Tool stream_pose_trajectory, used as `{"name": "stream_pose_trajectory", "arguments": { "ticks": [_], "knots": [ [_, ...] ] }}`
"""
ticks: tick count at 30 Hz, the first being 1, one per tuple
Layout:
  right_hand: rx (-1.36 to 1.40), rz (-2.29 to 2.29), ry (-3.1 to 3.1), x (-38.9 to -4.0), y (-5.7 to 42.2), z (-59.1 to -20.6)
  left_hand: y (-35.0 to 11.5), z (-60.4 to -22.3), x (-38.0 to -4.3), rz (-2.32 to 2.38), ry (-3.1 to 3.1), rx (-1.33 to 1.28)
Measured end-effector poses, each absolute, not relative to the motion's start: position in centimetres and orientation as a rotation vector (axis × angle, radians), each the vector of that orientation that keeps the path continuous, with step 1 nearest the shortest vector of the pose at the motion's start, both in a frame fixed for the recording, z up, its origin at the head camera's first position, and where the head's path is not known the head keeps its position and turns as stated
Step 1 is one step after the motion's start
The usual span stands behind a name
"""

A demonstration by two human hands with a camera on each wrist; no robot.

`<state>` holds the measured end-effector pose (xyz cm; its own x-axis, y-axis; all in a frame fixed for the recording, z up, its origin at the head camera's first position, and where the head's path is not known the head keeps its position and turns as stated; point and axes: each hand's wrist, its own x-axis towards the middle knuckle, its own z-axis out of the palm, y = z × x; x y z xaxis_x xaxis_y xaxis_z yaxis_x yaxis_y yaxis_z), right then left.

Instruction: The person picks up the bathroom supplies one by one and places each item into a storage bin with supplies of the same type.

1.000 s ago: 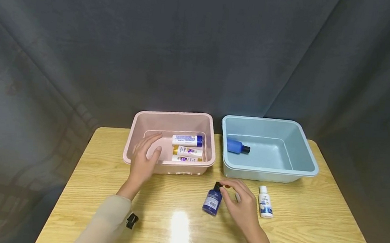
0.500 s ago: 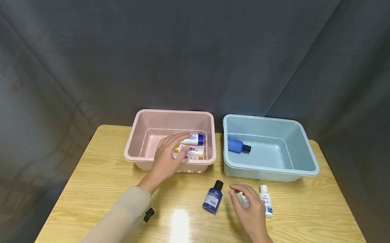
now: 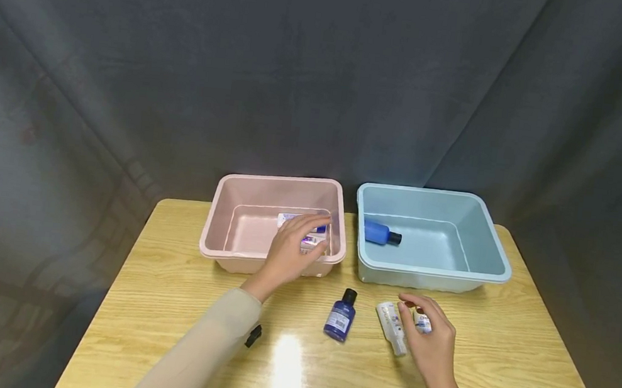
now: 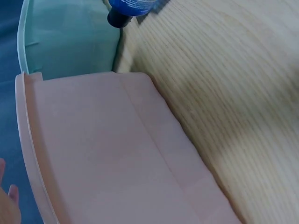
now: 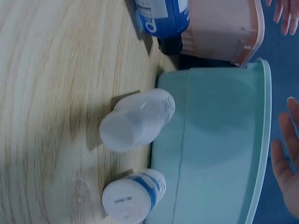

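Observation:
My left hand [image 3: 290, 249] hovers over the right part of the pink bin [image 3: 227, 255], fingers and thumb spread, gripping nothing. Beneath it lie a white bottle with a blue cap [image 3: 287, 218] and white tubes with purple print [image 3: 313, 240], partly covered. Above the table, my right hand [image 3: 432, 339] has its thumb and fingers curved apart, holding nothing. Just left of it lies a white bottle [image 3: 390, 327]. A second white bottle with a blue-marked label [image 5: 135, 196] is largely behind the right hand in the head view. A dark blue bottle with a black cap [image 3: 340, 315] lies further left.
The light blue bin [image 3: 433, 272] stands right of the pink one, with a narrow gap between them. A blue bottle with a black cap [image 3: 378, 232] lies at its left side. A grey curtain [image 3: 311, 80] hangs behind the wooden table [image 3: 163, 305].
My left hand has moved right over the pink bin. My right hand has drifted right, away from the dark blue bottle, uncovering one white bottle and covering much of the other.

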<state>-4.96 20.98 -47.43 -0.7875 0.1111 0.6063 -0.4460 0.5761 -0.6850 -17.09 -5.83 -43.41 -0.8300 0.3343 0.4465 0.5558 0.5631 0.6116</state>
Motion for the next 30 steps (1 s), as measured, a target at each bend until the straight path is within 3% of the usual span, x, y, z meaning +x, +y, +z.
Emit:
{"name": "stream_pose_trajectory", "arguments": {
  "ticks": [30],
  "knots": [
    [0.272,1.139,-2.182,-4.7,23.4,-48.4,0.9,-43.9,-19.4,-0.86,-2.755,-1.044]
  ]
}}
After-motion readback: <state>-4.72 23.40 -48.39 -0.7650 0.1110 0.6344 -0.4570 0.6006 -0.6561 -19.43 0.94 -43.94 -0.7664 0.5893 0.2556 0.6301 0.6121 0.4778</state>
